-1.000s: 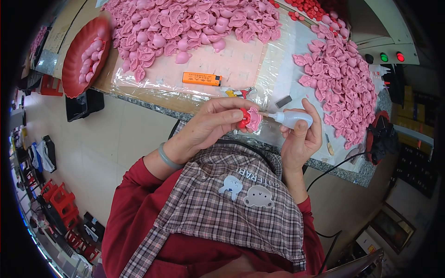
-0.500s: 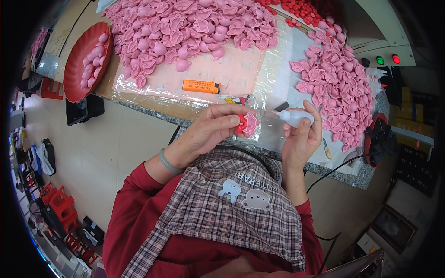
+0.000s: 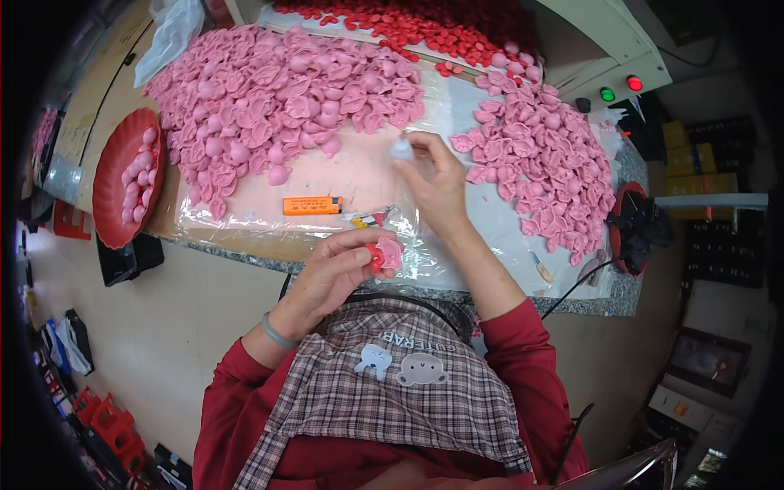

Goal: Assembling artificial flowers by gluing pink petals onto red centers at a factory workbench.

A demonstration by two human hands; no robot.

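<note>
My left hand (image 3: 328,273) is closed on a small moulded plastic piece. The piece has a pink shell part (image 3: 390,254) with a raised rim, joined or held against a red part (image 3: 376,259) beside the fingertips. Farther out over the table, my right hand (image 3: 438,181) pinches a small pale squeeze bottle (image 3: 401,149), slightly blurred, between thumb and fingers. The bottle is near the right edge of a large pile of pink plastic shells (image 3: 278,98). Whether its tip touches anything cannot be made out.
An orange lighter (image 3: 312,205) and a small red-and-yellow object (image 3: 371,219) lie before me. Another pink shell pile (image 3: 547,163) is at right, red pieces (image 3: 408,26) at the back. A red scalloped dish (image 3: 106,192) holds pink balls. A machine with lit buttons (image 3: 608,95) stands back right.
My right hand has carried the squeeze bottle away from the piece, forward and left across the table. My left hand still holds the piece. The whole view has shifted.
</note>
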